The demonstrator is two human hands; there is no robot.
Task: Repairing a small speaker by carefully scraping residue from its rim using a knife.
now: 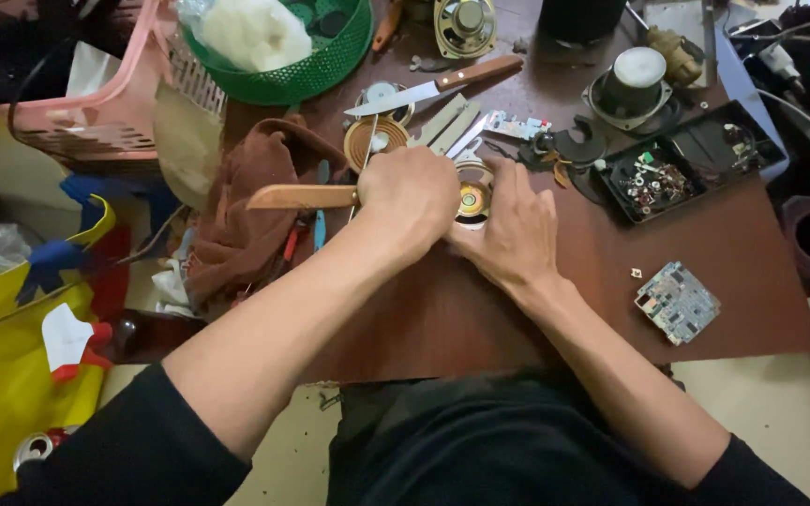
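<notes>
cluttered brown tabletop [733, 244] carries a kitchen knife [433, 87], a green plastic basket [316, 70], a brown cloth [246, 211], a black tray of small parts [677, 164] and a loose circuit board [677, 302]. near its middle the left hand [412, 195] is closed in a fist around a wooden-handled tool [300, 196], whose handle sticks out to the left over the cloth. the right hand [515, 230] lies flat with fingers spread, pressing on a small round speaker [472, 199] just beside the left fist.
</notes>
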